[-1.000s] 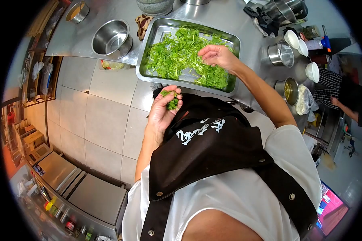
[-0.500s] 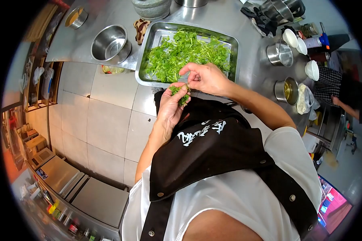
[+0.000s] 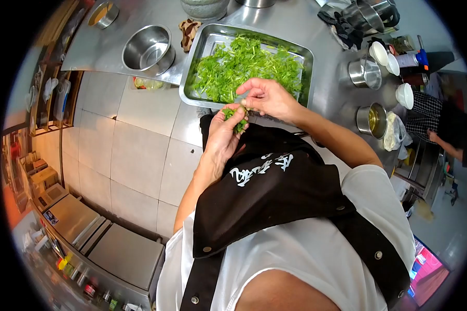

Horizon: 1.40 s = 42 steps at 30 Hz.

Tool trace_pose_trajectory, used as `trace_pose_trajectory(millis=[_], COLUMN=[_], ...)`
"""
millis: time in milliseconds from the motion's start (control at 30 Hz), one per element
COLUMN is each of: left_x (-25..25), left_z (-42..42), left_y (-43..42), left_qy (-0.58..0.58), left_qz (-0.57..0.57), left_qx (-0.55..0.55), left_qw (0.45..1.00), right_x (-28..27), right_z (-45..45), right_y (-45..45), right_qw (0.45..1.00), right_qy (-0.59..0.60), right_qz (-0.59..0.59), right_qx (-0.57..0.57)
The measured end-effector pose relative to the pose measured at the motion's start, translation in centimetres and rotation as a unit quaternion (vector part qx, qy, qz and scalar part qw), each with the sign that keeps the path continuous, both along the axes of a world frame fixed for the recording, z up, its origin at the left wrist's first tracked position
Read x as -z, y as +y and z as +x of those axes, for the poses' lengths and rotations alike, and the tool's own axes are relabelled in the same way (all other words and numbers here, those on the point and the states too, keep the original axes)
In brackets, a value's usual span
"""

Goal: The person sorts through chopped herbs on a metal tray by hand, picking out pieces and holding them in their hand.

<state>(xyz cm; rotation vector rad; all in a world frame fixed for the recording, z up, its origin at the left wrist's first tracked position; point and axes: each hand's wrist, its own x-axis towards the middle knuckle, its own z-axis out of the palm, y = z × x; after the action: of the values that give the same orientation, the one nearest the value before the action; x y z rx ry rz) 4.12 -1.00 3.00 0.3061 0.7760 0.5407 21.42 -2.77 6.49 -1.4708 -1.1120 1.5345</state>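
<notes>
Chopped green herbs [image 3: 244, 65] lie spread in a rectangular steel tray [image 3: 186, 78] on the steel table. Just off the tray's near edge, my left hand [image 3: 224, 132] is closed round a small bunch of herbs [image 3: 235, 120]. My right hand [image 3: 270, 98] meets it at the fingertips, thumb and fingers pinched at the top of the bunch; what lies between them is too small to make out.
An empty steel bowl [image 3: 148, 50] and a patterned cloth [image 3: 188, 33] are left of the tray. A stone mortar [image 3: 205, 9] stands behind it. Steel pots [image 3: 365, 72], white bowls [image 3: 404, 96] and another person's hand [image 3: 432, 136] are at the right.
My right hand has come from over the tray down to my left hand, and its fingers have closed at the bunch. My left hand has moved slightly right, still holding herbs.
</notes>
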Motion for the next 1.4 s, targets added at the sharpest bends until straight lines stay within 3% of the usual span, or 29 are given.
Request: trace_pose_trajectory(millis=[233, 433, 733, 833, 867, 900, 967, 1000, 1100, 1233, 1333, 1400], left_x=[0.4, 0.0, 0.0, 0.0, 0.1, 0.2, 0.3, 0.1, 0.5, 1.6, 1.9, 1.9], left_z=[-0.3, -0.2, -0.7, -1.0, -1.2, -1.3, -1.6, -1.8, -2.5, -3.4, -3.7, -3.7], left_y=[0.0, 0.0, 0.0, 0.0, 0.1, 0.1, 0.1, 0.1, 0.2, 0.1, 0.0, 0.0], left_qy=[-0.012, -0.023, -0.068, -0.092, -0.104, -0.110, -0.123, -0.122, -0.146, -0.209, -0.209, -0.207], left_qz=[-0.006, -0.019, -0.041, -0.036, -0.031, -0.028, -0.016, -0.008, -0.008, -0.043, -0.051, -0.049], left_qx=[-0.002, -0.019, -0.051, -0.062, -0.059, -0.058, -0.057, -0.055, -0.051, -0.058, -0.061, -0.056], left_qw=[1.000, 0.999, 0.996, 0.993, 0.992, 0.992, 0.991, 0.991, 0.988, 0.975, 0.975, 0.976], right_x=[0.1, -0.2, -0.2, 1.2, 2.2, 3.0, 3.8, 2.9, 4.2, 5.7, 6.4, 5.8], right_z=[-0.2, 0.6, 1.3, 2.5, 3.2, 4.0, 6.1, 6.9, 9.4, 8.9, 5.5, 2.6], right_y=[0.2, 0.3, 0.0, 0.6, 0.9, 1.1, 1.4, 1.7, 2.9, 3.3, 4.6, 4.8], right_qw=[0.999, 0.979, 0.988, 0.995, 0.993, 0.977, 0.893, 0.928, 0.957, 0.987, 0.966, 0.990], right_qy=[0.006, 0.152, 0.139, 0.079, -0.039, -0.170, -0.422, -0.358, -0.239, -0.118, -0.210, -0.126], right_qz=[-0.040, -0.131, -0.064, 0.001, 0.106, 0.124, 0.156, 0.101, 0.151, -0.001, 0.005, 0.001], right_qx=[0.006, 0.029, 0.009, 0.060, 0.040, 0.017, -0.028, 0.019, 0.069, 0.107, 0.154, 0.068])
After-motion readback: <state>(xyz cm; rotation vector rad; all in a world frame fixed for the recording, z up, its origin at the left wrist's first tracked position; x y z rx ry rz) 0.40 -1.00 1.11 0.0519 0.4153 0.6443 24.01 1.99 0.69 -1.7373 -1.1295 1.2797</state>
